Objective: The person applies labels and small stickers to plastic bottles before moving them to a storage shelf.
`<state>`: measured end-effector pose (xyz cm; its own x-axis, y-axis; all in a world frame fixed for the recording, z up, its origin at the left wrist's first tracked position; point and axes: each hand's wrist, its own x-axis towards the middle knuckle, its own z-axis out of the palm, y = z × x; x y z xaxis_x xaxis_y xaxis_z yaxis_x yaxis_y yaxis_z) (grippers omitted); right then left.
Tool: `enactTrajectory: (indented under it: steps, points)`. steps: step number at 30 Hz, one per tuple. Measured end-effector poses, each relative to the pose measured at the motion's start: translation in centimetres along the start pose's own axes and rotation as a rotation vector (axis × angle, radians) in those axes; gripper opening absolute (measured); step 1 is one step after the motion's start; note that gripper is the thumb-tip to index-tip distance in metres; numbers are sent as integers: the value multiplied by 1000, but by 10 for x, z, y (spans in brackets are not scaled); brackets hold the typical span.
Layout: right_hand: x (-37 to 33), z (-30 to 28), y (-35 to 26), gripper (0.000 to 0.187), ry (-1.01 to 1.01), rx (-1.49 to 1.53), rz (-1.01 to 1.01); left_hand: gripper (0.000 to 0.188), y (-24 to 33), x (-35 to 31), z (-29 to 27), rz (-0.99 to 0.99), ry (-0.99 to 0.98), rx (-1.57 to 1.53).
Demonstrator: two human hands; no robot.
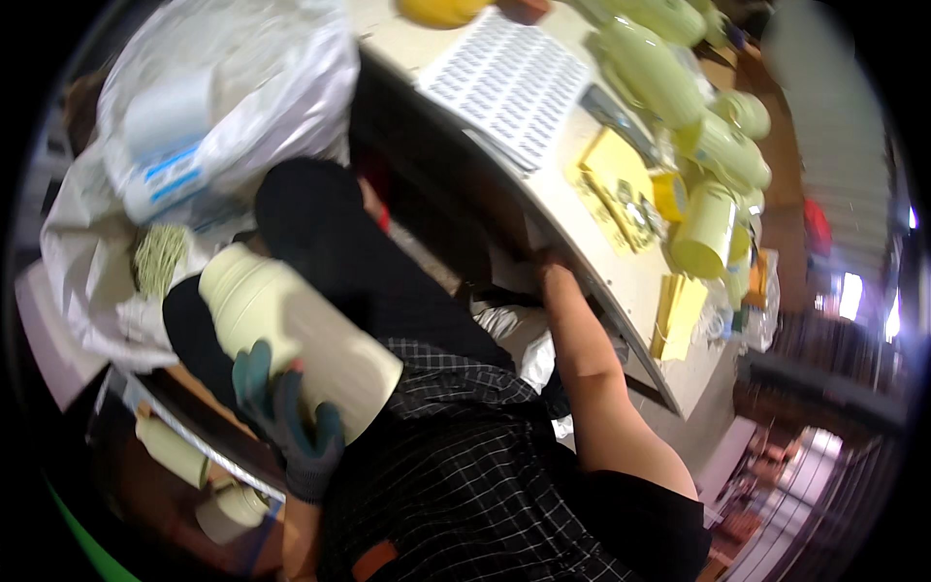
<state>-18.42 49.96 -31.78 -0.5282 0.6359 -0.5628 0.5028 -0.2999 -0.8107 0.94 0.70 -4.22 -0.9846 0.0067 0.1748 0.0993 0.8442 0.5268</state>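
Note:
A pale cream thermos flask body [301, 335] lies slanted across my lap. My left hand [291, 412], in a grey and teal glove, grips its lower side, with a fingertip showing bare. My right arm stretches forward to the table's side, and the bare right hand [550, 264] reaches in beneath the tabletop edge. Its fingers are hidden there, so what it touches cannot be seen. White crumpled plastic [529, 339] is beside the right forearm.
On the white table [621, 281] lie a printed label sheet [509, 82], yellow cards [621, 165] and several pale green thermos flasks [713, 228]. A large plastic sack [320, 78] stands at left, near a bundle of green strings [160, 260]. Below left, a box holds more flask bodies [175, 451].

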Motion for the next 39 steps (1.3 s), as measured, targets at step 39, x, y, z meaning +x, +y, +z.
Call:
enactTrajectory:
  steps: [39]
  points:
    - [-168, 195, -226, 24, -28, -1051, -1101, 67, 96, 273, 157, 713, -522, 376]
